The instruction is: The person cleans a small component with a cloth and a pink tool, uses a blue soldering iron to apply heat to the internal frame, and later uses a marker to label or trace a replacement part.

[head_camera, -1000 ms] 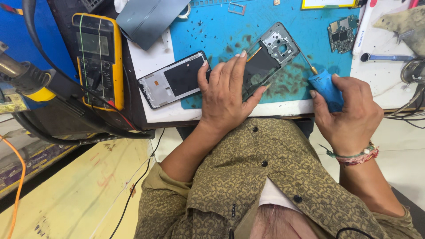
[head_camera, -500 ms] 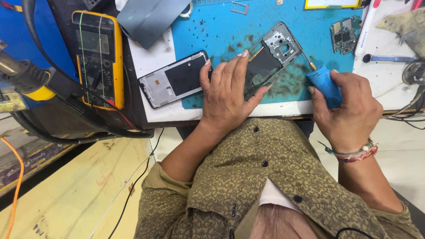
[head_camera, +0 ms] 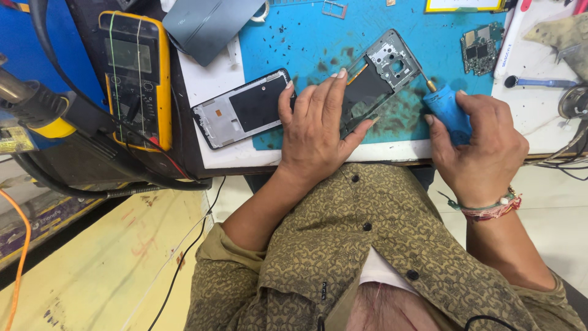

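In the head view, the person's left hand (head_camera: 318, 132) lies flat, fingers spread and extended, pressing down on an opened grey-and-black phone body with its back cover removed (head_camera: 380, 76). The phone body lies at a slant on a blue rubber work mat speckled with dark stains (head_camera: 306, 37), its metal camera-end frame pointing up and to the right. The left hand grips nothing; its fingertips and palm simply rest on the phone's dark lower half.

The right hand (head_camera: 484, 144) is curled closed around the thick blue handle of a small screwdriver (head_camera: 447, 110). The thin metal shaft of the tool slants up and left, and its tip meets the right edge of the phone body near the camera end. A red and green thread bracelet (head_camera: 490, 208) sits on the right wrist.

Just left of the left hand, a second black phone frame with a pale inner border (head_camera: 242, 109) lies half on the mat and half on the white table top (head_camera: 208, 76). Further left, a yellow-cased multimeter with a grey screen (head_camera: 135, 76) rests on a dark surface, with thick black cables around it. A small green circuit board (head_camera: 476, 52) lies on the mat's upper right, near a white pen-like tool (head_camera: 511, 37). A grey flat cover (head_camera: 208, 24) lies at the top edge.
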